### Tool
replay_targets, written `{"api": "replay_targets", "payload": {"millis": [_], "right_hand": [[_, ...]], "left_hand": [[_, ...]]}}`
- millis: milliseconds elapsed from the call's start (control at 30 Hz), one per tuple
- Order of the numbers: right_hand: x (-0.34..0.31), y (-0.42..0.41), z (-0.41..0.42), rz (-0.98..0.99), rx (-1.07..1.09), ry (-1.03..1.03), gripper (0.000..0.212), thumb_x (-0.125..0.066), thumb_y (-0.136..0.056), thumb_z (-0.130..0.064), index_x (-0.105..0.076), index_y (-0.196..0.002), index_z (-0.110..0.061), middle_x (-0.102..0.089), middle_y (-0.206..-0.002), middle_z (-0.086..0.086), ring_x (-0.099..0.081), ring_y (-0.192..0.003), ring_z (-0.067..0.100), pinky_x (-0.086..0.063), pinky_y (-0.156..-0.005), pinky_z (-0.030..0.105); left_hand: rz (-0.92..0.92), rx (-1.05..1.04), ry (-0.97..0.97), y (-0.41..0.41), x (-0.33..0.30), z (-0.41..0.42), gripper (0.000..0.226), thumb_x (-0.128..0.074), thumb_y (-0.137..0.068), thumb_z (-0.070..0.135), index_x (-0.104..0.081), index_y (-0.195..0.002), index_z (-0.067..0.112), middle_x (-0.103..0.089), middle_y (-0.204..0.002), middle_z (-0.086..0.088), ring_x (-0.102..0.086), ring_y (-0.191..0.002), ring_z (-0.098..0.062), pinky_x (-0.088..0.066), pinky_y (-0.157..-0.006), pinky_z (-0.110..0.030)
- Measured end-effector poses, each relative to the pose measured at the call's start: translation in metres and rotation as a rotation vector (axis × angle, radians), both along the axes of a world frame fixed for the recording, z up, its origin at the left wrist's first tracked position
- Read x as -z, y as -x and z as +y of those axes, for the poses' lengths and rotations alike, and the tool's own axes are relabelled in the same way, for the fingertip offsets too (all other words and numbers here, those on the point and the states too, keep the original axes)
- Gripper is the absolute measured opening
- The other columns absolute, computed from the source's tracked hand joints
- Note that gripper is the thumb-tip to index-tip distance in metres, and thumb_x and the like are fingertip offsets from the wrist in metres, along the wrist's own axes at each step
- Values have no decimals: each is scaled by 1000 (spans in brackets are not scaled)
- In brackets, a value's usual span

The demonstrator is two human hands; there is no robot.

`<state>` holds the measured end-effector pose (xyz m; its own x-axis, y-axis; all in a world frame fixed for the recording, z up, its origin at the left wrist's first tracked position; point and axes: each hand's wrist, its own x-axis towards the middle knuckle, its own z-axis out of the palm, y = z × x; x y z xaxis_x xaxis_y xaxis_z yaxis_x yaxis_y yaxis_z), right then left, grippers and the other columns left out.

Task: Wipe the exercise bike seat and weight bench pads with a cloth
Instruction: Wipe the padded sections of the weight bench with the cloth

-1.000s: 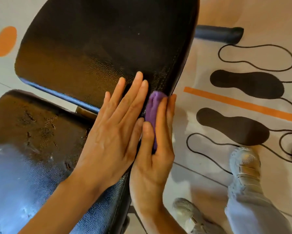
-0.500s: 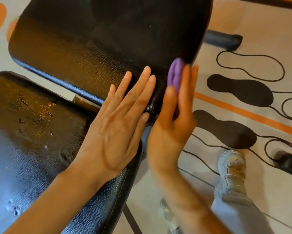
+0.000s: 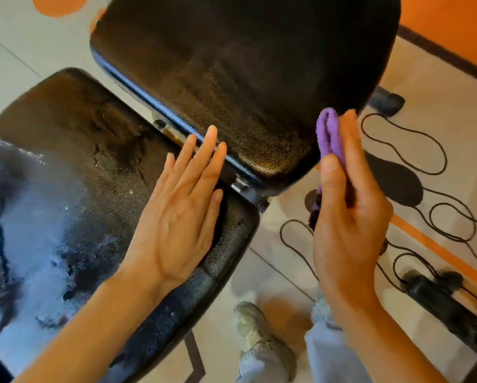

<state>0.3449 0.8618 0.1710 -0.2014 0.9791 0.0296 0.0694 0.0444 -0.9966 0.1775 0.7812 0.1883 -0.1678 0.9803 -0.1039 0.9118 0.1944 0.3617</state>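
Observation:
Two black textured bench pads fill the view: the back pad (image 3: 245,64) at the top and the worn seat pad (image 3: 66,175) at lower left. My left hand (image 3: 182,217) lies flat with straight fingers on the seat pad, fingertips reaching the gap between the pads. My right hand (image 3: 345,211) holds a folded purple cloth (image 3: 328,134) between thumb and fingers, upright beside the right edge of the back pad. Whether the cloth touches the pad edge I cannot tell.
A metal hinge bracket (image 3: 248,192) joins the pads. The floor mat (image 3: 425,161) to the right shows black footprint shapes and an orange stripe. A black bench foot (image 3: 452,305) lies at lower right. A grey shoe (image 3: 259,335) and trouser leg stand below.
My right hand slid the cloth up along the back pad's right edge and now stands slightly out from it. My left hand shifted down from the back pad onto the seat pad.

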Motion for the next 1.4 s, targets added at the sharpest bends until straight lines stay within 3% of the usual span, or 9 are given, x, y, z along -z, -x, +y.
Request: {"api": "replay_targets", "payload": {"millis": [167, 333, 467, 767, 900, 967, 1100, 1267, 1400], "right_hand": [[-22, 16, -18, -80, -274, -10, 41, -45, -100, -12, -37, -141, -16, -46, -148, 9, -39, -141, 13, -37, -111, 20], [-15, 24, -26, -132, -499, 59, 43, -44, -100, -14, -44, -143, -5, -51, -145, 5, -42, -139, 13, -40, -112, 37], [3, 49, -29, -350, -585, -145, 41, -44, -101, -19, -50, -139, -6, -46, -149, 7, -35, -144, 19, -33, -117, 31], [22, 46, -47, -785, -576, -530, 44, -40, -102, -28, -49, -141, -9, -44, -150, 6, -34, -144, 25, -34, -115, 42], [16, 27, -54, -848, -631, -544, 45, -36, -103, -28, -46, -143, -8, -42, -151, 8, -32, -145, 27, -28, -119, 36], [15, 57, -35, -834, -704, -516, 47, -35, -102, -27, -44, -144, -8, -39, -153, 9, -31, -145, 27, -32, -117, 43], [19, 125, -7, -837, -759, -481, 48, -38, -104, -24, -33, -150, -10, -28, -159, 8, -24, -148, 24, -27, -119, 35], [4, 26, -54, -905, -763, -556, 47, -40, -101, -21, -40, -146, -7, -35, -156, 8, -25, -148, 25, -30, -118, 45], [15, 82, -27, -853, -793, -577, 46, -37, -103, -23, -41, -146, -8, -35, -156, 8, -27, -147, 26, -31, -117, 46]], "left_hand": [[-26, -151, 20, 9, -4, -28, 57, -23, -102, 34, -18, -156, 16, -7, -165, 3, -2, -153, -18, 10, -122, -23], [-8, -303, 68, 14, -3, -47, 61, -25, -102, 38, -14, -157, 13, -2, -165, -2, 2, -153, -19, 1, -123, -37], [33, -404, 102, 24, 1, -58, 66, -24, -101, 41, -9, -157, 11, 2, -165, -5, 4, -153, -21, 2, -122, -38], [19, -430, 109, 30, 12, -70, 67, -22, -102, 45, -1, -157, 13, 7, -165, -4, 7, -153, -22, 1, -122, -40], [0, -444, 84, 28, 15, -71, 67, -22, -102, 44, -1, -157, 12, 6, -166, -5, 8, -153, -23, -1, -123, -42], [5, -447, 80, 27, 16, -72, 66, -22, -102, 43, -1, -157, 11, 6, -165, -6, 8, -153, -23, 0, -123, -42], [21, -438, 77, 27, 18, -72, 66, -23, -103, 41, -2, -157, 10, 6, -165, -7, 8, -153, -23, 2, -123, -41], [18, -451, 60, 28, 16, -71, 66, -24, -103, 41, -1, -157, 10, 7, -165, -6, 10, -152, -22, 4, -123, -39], [26, -457, 60, 27, 19, -72, 66, -25, -103, 41, -1, -157, 10, 7, -165, -6, 10, -152, -22, 5, -122, -38]]}}
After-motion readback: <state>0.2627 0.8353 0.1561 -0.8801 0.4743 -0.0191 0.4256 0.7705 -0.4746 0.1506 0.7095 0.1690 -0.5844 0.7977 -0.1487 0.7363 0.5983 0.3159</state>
